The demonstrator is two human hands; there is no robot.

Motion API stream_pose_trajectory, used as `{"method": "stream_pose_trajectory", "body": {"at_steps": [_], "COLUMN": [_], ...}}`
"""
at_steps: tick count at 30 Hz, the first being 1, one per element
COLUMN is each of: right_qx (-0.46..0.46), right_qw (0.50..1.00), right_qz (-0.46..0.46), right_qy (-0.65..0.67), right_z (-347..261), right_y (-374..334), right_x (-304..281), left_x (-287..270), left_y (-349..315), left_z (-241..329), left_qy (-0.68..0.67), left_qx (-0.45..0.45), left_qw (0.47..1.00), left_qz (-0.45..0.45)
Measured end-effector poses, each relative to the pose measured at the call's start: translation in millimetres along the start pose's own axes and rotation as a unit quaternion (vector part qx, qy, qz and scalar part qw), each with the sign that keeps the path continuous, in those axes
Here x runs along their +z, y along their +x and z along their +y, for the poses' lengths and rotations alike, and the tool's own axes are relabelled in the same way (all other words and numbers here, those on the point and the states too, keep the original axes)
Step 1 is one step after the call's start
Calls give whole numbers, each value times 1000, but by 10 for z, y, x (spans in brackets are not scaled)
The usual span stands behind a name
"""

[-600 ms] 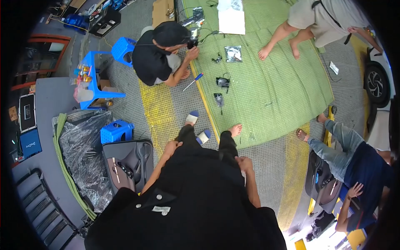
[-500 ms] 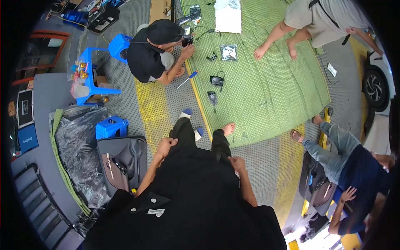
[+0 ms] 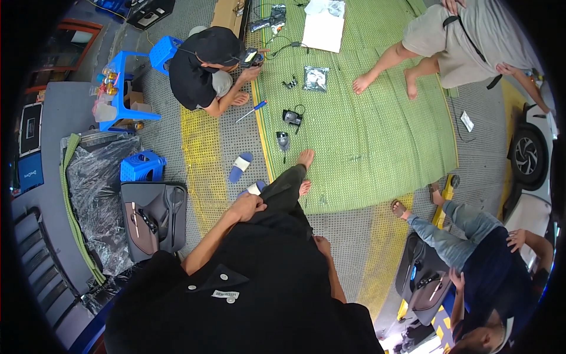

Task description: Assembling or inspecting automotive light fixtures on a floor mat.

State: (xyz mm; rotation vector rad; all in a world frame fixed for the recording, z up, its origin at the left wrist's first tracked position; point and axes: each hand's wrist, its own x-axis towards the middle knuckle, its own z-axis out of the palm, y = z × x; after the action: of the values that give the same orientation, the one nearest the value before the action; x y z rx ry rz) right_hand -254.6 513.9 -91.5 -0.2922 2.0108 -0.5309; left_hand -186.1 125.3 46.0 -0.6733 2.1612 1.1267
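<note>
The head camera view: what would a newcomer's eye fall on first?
The large green woven mat stands out first, filling the upper middle. To its left, a crouching person in a black cap holds a small dark device. Nearer, around lower centre, the wearer's left hand grips black cloth trousers.
</note>
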Motion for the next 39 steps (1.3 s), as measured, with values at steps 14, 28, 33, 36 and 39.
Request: {"method": "stream_pose_trajectory", "body": {"at_steps": [14,28,33,36,39], "right_qx": [-18,-202,81,14,-314], "right_qw": [998,821,543,659,837], "right_qz": [42,-437,-804,-739,-315], "right_qy": [-50,-308,-228,-139,-318], "right_z": [-912,-1928,-1727,-1528,-1510], "right_y": [442,2181,3891,5831,8075], "right_x": [-2532,-3953,-3736,-3587,-3572], "left_x": [-217,166,65,-52,117], "left_y": [1033,788,1562,2719,4281], "left_z": [460,1002,1416,1026,498], "left_qy": [-73,-251,-234,-347,-286], "left_qx": [-5,-227,-290,-209,-60], "left_qw": [997,940,905,889,954], "left_qz": [9,-54,-206,-212,63]}}
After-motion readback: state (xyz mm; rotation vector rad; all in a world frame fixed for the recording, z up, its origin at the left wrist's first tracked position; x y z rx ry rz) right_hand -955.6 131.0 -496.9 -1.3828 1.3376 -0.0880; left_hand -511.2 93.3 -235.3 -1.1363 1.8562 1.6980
